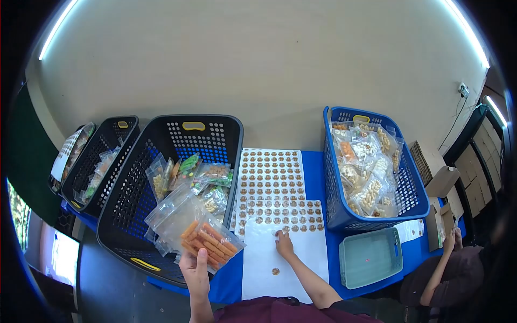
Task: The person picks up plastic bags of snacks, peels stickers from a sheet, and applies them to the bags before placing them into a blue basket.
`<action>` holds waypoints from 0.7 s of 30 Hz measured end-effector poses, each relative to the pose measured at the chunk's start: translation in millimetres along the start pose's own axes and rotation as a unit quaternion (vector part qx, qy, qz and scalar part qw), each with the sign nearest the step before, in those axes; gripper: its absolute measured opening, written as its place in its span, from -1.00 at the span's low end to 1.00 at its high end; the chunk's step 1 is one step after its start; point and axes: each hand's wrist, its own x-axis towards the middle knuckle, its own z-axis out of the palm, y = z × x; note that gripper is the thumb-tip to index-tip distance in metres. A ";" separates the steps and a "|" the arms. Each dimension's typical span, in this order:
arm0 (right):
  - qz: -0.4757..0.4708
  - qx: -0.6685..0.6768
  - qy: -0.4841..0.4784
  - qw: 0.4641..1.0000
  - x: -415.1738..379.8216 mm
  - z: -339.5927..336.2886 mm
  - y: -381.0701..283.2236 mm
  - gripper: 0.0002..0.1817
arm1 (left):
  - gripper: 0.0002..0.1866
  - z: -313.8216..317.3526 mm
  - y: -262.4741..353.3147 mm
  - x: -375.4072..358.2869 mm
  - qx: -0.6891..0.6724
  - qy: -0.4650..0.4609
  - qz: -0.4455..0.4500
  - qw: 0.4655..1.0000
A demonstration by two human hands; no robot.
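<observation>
My left hand (pixel 197 272) is closed on a clear plastic bag of orange-brown stick snacks (pixel 212 243), with the thumb on its front. The bag is tilted above the front edge of a large black basket (pixel 116 215). My right hand (pixel 284 245) touches a white sheet of round brown stickers (pixel 285 285), fingertips bunched just below the lowest full row. Whatever those fingertips pinch is too small to make out. One lone round sticker (pixel 276 271) lies lower on that sheet. A second sticker sheet (pixel 272 172) lies partly under it.
Bagged snacks (pixel 215 175) lie in the black basket. At right stands a blue basket (pixel 371 226) full of bagged nuts (pixel 369 172), with a grey-green tray (pixel 371 258) before it. Another person's hand (pixel 452 239) is by cardboard boxes (pixel 442 220). More baskets (pixel 97 161) stand far left.
</observation>
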 end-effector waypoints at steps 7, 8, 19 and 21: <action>0.023 0.309 0.099 0.946 -0.4 18.3 46.1 -0.92 | -0.72 3.5 3.5 -1.1 -0.023 0.008 0.001 1.000; 0.030 0.326 0.103 0.939 -5.7 4.3 40.5 -0.95 | -0.72 3.6 3.3 -1.1 -0.022 0.006 0.004 1.000; -0.032 0.520 0.108 0.847 -59.8 -172.1 -65.7 -0.88 | -0.65 21.1 28.3 3.1 -0.030 -0.184 0.015 0.982; -0.087 0.578 0.092 0.806 -74.1 -205.3 -103.5 -0.89 | -0.63 34.6 14.3 6.0 -0.028 -0.202 0.052 0.978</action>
